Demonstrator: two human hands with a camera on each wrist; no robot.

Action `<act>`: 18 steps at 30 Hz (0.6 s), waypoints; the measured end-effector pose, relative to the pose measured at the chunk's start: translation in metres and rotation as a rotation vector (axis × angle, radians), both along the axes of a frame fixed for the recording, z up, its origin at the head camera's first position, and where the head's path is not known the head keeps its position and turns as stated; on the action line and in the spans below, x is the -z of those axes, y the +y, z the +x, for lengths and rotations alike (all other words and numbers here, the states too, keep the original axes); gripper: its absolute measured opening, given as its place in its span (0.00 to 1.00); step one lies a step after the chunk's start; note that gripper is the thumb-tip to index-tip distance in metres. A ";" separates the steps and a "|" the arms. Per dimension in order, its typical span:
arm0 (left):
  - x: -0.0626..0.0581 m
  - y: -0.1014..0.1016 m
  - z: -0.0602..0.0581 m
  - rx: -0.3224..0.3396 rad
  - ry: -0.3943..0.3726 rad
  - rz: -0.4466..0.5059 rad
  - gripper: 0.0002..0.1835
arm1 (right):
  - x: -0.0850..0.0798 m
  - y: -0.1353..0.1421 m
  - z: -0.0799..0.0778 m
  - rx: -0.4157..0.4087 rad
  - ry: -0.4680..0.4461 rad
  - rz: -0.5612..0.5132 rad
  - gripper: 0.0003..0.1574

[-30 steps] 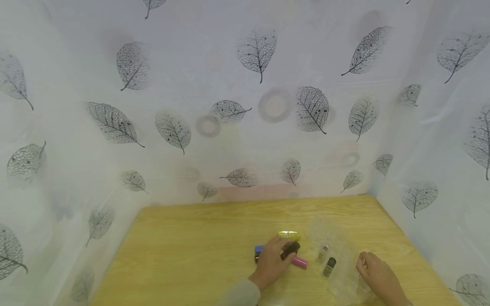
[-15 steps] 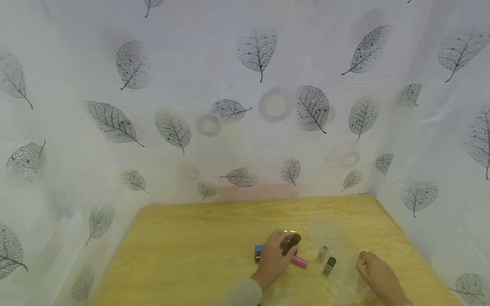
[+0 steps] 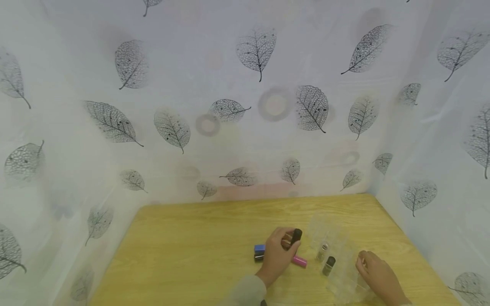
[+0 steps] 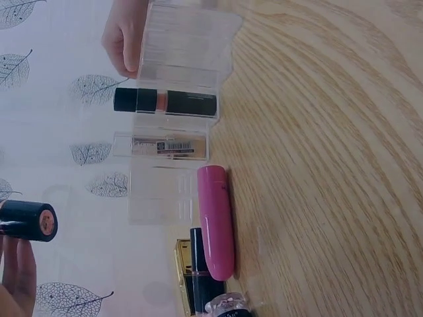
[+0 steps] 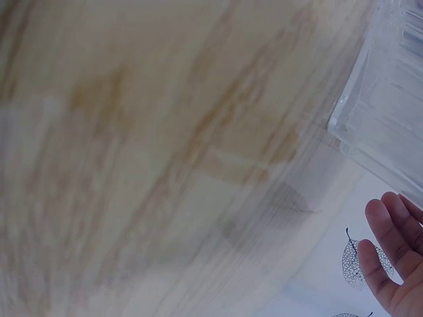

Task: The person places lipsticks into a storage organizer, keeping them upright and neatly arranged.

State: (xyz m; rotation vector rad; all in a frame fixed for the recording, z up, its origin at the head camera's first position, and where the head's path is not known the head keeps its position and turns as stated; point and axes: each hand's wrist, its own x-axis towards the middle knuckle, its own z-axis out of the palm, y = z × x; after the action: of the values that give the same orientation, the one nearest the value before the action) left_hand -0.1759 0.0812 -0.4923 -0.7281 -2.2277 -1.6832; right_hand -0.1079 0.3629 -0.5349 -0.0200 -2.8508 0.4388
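My left hand (image 3: 276, 255) pinches a black lipstick tube (image 3: 296, 236) between thumb and fingers, held nearly upright above the table. In the left wrist view the round end of that lipstick (image 4: 47, 222) faces the camera. Below the hand lies a pink tube (image 3: 300, 261), beside a blue-ended item (image 3: 259, 248) and a black tube (image 3: 259, 256). To the right stands a clear compartmented organizer (image 4: 182, 49), holding a black lipstick (image 4: 192, 104) and a clear labelled tube (image 4: 173, 146). My right hand (image 3: 379, 274) is beside the organizer's right side, fingers relaxed, gripping nothing.
A gold tube (image 4: 184, 267) lies next to the pink one, with a clear-topped piece (image 4: 228, 305) near it. The wooden table (image 3: 183, 255) ends at a hanging leaf-patterned sheet (image 3: 245, 144) at the back and sides.
My left hand has raised the black lipstick slightly and tipped it from slanted to nearly upright. The gold tube is now hidden behind the hand in the head view. My right hand stays put.
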 end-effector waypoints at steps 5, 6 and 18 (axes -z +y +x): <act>-0.003 0.004 -0.001 0.004 -0.079 0.021 0.16 | -0.001 -0.001 0.000 0.011 -0.014 -0.008 0.08; -0.003 0.005 -0.001 0.008 -0.094 0.025 0.16 | -0.001 -0.001 0.000 0.011 -0.012 -0.008 0.08; 0.003 0.025 -0.004 0.076 -0.175 0.089 0.16 | -0.001 0.001 -0.001 0.000 -0.013 0.001 0.08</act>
State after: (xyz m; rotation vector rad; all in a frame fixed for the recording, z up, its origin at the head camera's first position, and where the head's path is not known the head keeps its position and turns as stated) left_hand -0.1802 0.1061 -0.4955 -0.6751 -2.2468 -1.9374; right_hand -0.1089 0.3638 -0.5344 -0.0225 -2.8633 0.4390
